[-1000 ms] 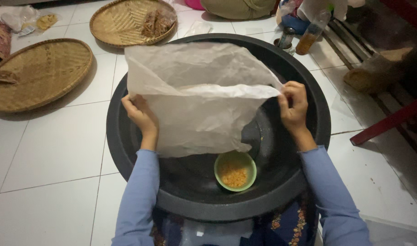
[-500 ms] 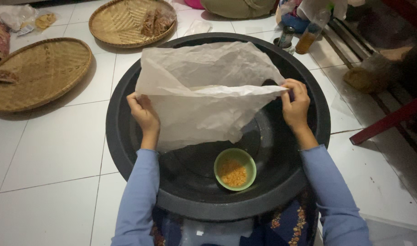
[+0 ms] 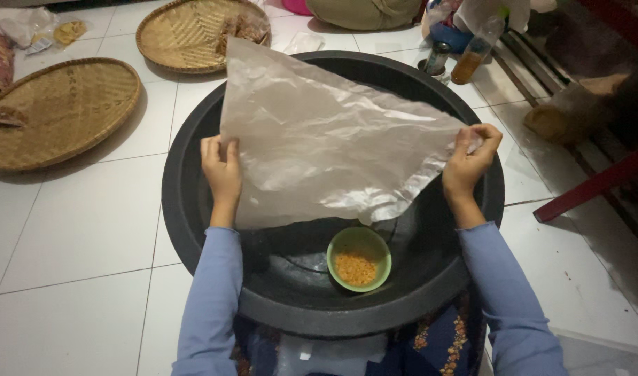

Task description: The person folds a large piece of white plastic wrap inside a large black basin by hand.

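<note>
A crinkled translucent plastic sheet [image 3: 319,143] is held up over a big round black basin [image 3: 193,230] on the tiled floor. My left hand [image 3: 221,170] grips the sheet's left edge. My right hand [image 3: 469,160] pinches its right corner. Inside the basin, near its front wall, sits a small green bowl [image 3: 359,258] with orange grains in it. The sheet hides most of the basin's floor.
Two round woven bamboo trays lie on the white tiles, one at the left [image 3: 58,108] and one at the back [image 3: 200,31] with some dried bits on it. A bottle of amber liquid [image 3: 476,52] and a small jar [image 3: 436,59] stand behind the basin. Red furniture legs [image 3: 590,184] are at right.
Both hands have raised and spread the plastic sheet, so it stretches wider and flatter over the basin. The green bowl has not moved.
</note>
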